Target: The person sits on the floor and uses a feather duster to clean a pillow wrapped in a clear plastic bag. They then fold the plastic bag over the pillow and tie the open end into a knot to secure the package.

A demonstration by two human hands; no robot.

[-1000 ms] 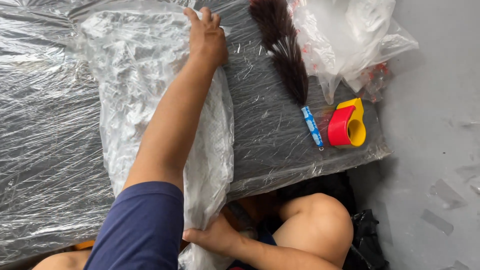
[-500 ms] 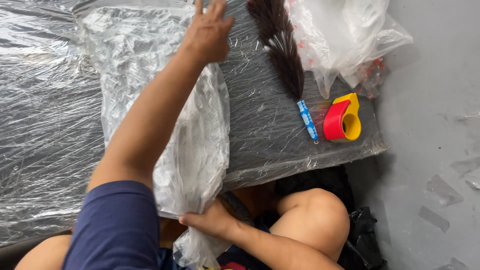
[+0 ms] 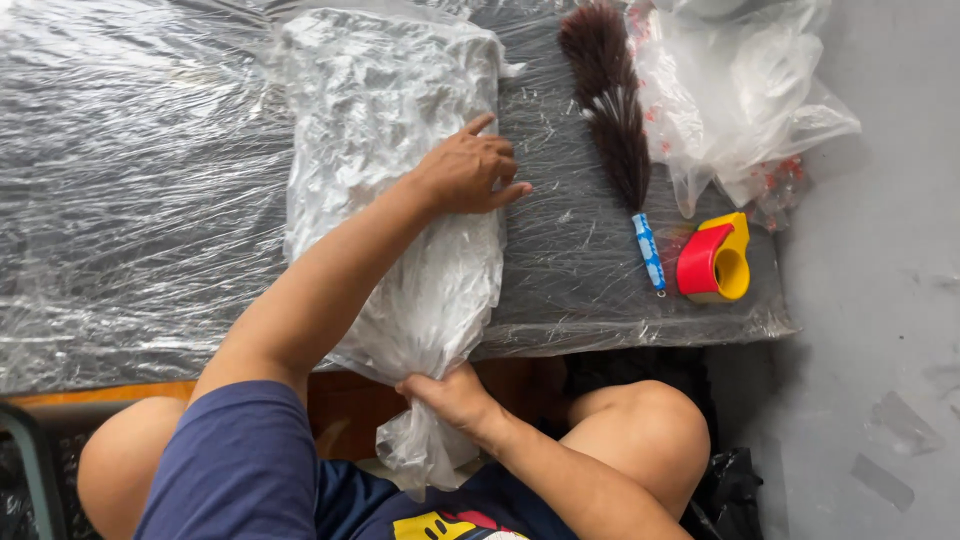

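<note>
Your left hand [image 3: 470,175] lies flat and open on the bag [image 3: 400,200] to press it down on the bench [image 3: 150,200], while your right hand [image 3: 450,395] grips its gathered neck shut at the near edge.

A dark duster [image 3: 612,100] with a blue handle lies far right; a red-yellow tape dispenser [image 3: 714,262] sits just beside it, near crumpled clear bags [image 3: 740,95].

Long clear plastic-wrapped package [image 3: 390,190] mid-table; crumpled clear bags [image 3: 740,100] far right.
</note>
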